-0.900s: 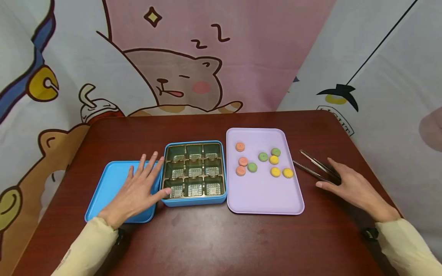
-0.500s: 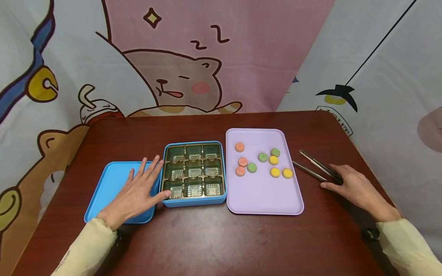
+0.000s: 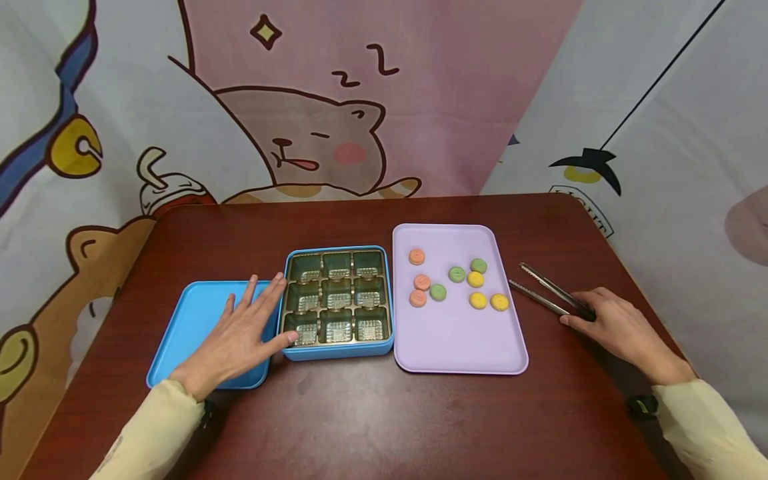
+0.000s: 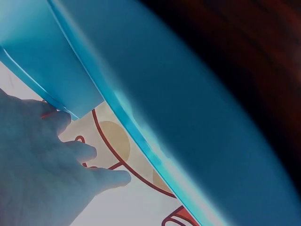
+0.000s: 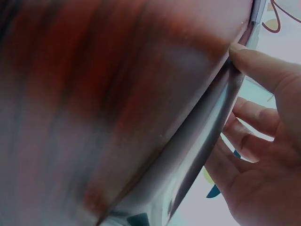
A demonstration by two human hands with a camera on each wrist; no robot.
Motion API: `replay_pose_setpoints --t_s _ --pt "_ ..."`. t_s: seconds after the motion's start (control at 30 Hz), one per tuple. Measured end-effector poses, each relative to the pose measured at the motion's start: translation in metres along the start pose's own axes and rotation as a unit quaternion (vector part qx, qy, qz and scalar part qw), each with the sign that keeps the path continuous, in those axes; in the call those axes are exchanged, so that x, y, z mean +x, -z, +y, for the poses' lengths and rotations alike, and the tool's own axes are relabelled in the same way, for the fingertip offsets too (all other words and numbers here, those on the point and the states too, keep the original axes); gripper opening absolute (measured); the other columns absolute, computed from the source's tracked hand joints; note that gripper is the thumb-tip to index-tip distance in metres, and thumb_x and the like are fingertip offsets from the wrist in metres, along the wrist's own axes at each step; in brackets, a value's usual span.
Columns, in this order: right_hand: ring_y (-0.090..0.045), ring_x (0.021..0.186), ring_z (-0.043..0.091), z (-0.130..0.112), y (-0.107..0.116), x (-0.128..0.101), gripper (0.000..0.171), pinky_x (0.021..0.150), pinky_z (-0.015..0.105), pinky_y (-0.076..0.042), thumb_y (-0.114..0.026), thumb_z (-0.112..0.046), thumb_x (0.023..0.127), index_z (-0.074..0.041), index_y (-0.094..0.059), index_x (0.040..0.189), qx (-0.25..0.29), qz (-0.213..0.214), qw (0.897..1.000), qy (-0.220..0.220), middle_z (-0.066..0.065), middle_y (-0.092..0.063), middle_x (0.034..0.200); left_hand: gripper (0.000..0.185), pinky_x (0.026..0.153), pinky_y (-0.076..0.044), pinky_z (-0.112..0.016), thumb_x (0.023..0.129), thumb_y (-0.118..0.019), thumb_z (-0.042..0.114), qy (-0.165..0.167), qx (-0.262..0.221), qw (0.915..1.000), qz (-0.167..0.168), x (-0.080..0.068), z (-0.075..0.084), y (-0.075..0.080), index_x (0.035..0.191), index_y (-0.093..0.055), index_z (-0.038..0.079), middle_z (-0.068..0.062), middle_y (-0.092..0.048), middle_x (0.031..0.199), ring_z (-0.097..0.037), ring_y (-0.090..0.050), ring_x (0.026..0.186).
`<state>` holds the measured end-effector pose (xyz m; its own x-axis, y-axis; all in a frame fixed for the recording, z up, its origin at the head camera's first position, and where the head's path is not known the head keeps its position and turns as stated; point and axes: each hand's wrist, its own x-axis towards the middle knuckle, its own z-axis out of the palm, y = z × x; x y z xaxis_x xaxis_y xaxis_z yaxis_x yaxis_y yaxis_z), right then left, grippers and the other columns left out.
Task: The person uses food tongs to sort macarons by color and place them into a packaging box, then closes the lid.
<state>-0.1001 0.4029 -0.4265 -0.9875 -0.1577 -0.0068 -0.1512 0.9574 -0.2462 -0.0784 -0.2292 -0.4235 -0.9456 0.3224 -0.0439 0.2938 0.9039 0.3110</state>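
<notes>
My left hand (image 3: 237,333) is spread with straight fingers at the left side of a blue box (image 3: 342,351), its thumb lying over the near left corner. Beneath that hand is a flat blue lid (image 3: 192,320). A dark gold insert with several square compartments fills the box. On the right, my right hand (image 3: 618,327) pinches the joined end of metal tongs (image 3: 557,289) between thumb and fingers. In the right wrist view the thumb (image 5: 258,66) lies on one side of the tongs, curled fingers on the other. The tongs' arms spread apart and point at the tray.
A lilac tray (image 3: 456,343) stands just right of the box. On it are several small round macaron-like pieces: orange (image 3: 417,257), green (image 3: 457,274) and yellow (image 3: 499,302). A printed cloth hangs behind the brown table (image 3: 384,427).
My right hand has come a little lower and its fingers have closed in around the end of the tongs. The left hand's fingers have drawn slightly together against the box.
</notes>
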Motion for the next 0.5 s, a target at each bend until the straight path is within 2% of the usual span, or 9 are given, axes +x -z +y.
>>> replay_pose_setpoints --t_s 0.23,0.5 --pt "-0.058 0.086 0.035 -0.005 0.004 -0.003 0.055 0.07 0.059 -0.051 -0.082 -0.031 0.089 0.009 -0.064 0.123 -0.009 0.019 1.0 0.017 0.025 -0.06 0.11 0.099 0.114 -0.01 -0.079 0.096 -0.06 0.065 -0.002 0.003 1.0 0.0 0.0 0.0 0.0 0.168 -0.014 0.016 -0.009 -0.014 0.173 -0.043 -0.002 0.158" --pt "-0.056 0.089 0.035 -0.016 0.009 -0.01 0.056 0.072 0.059 -0.051 -0.077 -0.036 0.094 0.002 -0.059 0.131 0.014 0.027 1.0 0.007 0.023 -0.055 0.114 0.098 0.114 -0.01 -0.079 0.097 -0.06 0.064 -0.005 0.005 1.0 -0.001 0.001 -0.001 0.001 0.168 -0.014 0.016 -0.008 -0.013 0.174 -0.043 -0.002 0.158"
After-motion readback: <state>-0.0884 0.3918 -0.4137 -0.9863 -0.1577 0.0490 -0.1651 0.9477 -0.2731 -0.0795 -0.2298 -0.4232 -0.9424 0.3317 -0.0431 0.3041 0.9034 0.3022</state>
